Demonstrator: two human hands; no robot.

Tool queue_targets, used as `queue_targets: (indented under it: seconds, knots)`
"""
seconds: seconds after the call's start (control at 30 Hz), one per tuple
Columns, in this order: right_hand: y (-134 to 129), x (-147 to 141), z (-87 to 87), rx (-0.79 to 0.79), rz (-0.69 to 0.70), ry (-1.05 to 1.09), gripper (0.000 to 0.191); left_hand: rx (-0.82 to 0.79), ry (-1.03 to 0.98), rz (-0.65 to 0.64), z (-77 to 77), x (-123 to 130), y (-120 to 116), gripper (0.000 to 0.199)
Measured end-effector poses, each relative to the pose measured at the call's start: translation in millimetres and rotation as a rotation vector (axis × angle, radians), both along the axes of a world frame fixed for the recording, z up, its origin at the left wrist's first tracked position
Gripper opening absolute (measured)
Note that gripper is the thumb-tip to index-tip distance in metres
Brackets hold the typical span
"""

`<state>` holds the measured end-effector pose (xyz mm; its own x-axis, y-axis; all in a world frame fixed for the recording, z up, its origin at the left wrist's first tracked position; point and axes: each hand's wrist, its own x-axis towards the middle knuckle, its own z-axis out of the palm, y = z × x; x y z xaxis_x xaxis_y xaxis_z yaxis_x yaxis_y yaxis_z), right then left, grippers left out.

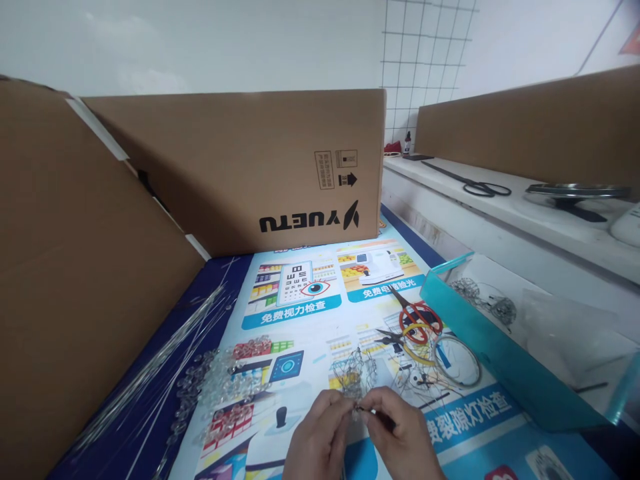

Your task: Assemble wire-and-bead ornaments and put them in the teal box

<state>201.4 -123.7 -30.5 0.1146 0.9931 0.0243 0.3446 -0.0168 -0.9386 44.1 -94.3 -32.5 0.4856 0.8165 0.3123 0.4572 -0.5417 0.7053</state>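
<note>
At the bottom centre, my left hand (323, 433) and my right hand (397, 430) meet fingertip to fingertip. Both are pinched on the lower part of a small wire piece (356, 373), whose thin looped wires fan out above the fingers. Clear beads (230, 380) lie in a loose pile to the left of my hands. Beyond my right hand are red-handled scissors (420, 320), yellow-handled pliers (413, 343), a coil of wire (457, 360) and scattered dark wire bits (425, 387). The exact spot between my fingertips is too small to make out.
Long thin wires (165, 360) lie along the left side. A turquoise box (505, 367) with wire pieces and plastic bags stands at right. Cardboard panels (240, 167) enclose the back and left. Black scissors (480, 187) rest on the white ledge (525, 233).
</note>
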Motion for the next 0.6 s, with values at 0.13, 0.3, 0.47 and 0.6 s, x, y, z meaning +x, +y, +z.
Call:
queue_targets:
  seconds: [0.13,0.3,0.47,0.6]
  knots:
    - [-0.3,1.6,3.8,0.000,-0.017,-0.046,0.010,0.090,0.008,0.015,-2.5,1.1,-0.5,0.022]
    - [-0.9,1.1,5.3,-0.017,-0.037,-0.017,0.011,0.113,-0.020,0.057,-7.9,4.6,0.1,0.021]
    - [-0.2,5.6,5.6,-0.043,-0.034,-0.055,0.012,0.082,-0.007,0.013,-6.8,7.7,0.8,0.022]
    - [2.1,9.2,4.5,-0.029,-0.071,-0.053,0.012,0.064,-0.013,0.008,-7.7,10.0,0.0,0.022]
